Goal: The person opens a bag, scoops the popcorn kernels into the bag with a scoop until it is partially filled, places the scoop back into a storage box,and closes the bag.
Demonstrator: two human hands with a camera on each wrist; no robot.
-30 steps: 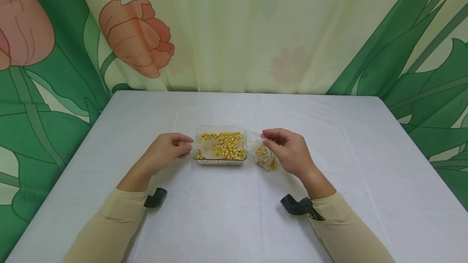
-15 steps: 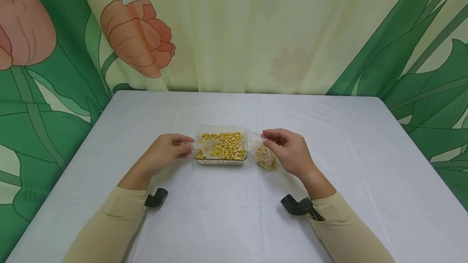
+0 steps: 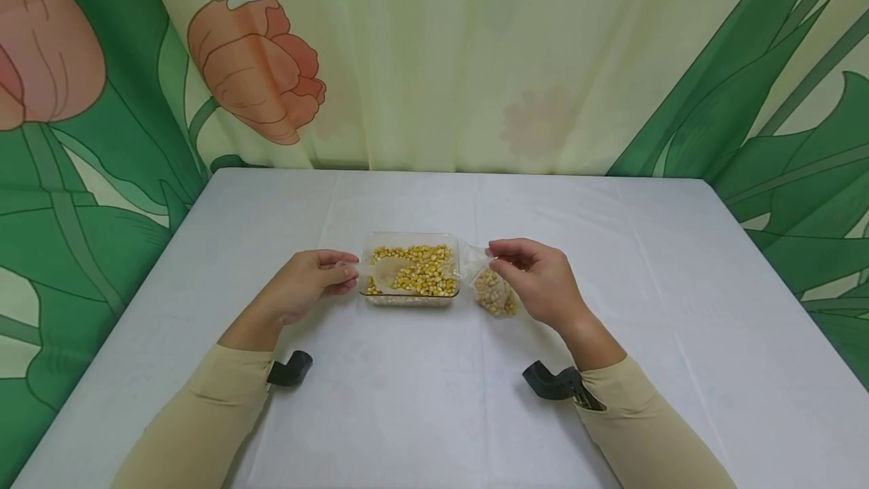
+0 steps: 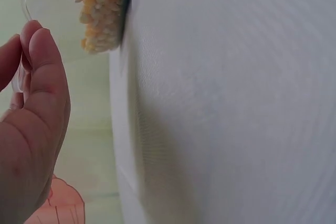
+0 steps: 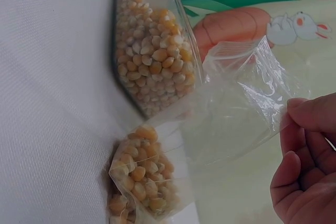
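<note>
A clear rectangular container (image 3: 410, 302) of yellow corn kernels (image 3: 428, 270) stands on the table between the hands. At its left side my left hand (image 3: 308, 285) pinches the handle of a translucent scoop (image 3: 388, 272), whose bowl lies among the kernels. In the left wrist view, fingers hide most of that handle. My right hand (image 3: 532, 278) pinches the upper edge of a clear zip bag (image 5: 236, 108) between thumb and index finger. Corn (image 5: 142, 171) fills the bag's bottom, which rests on the table just right of the container. The bag's mouth leans towards the container's rim.
A white cloth (image 3: 407, 398) covers the table. Behind it hangs a curtain (image 3: 441, 59) printed with plants and a rabbit. A black wrist mount (image 3: 290, 370) sticks out at the left cuff, and another black mount (image 3: 551, 382) at the right cuff.
Both hands stay almost where they were. The scoop in the left hand has shifted only very slightly within the corn; the bag and container look the same.
</note>
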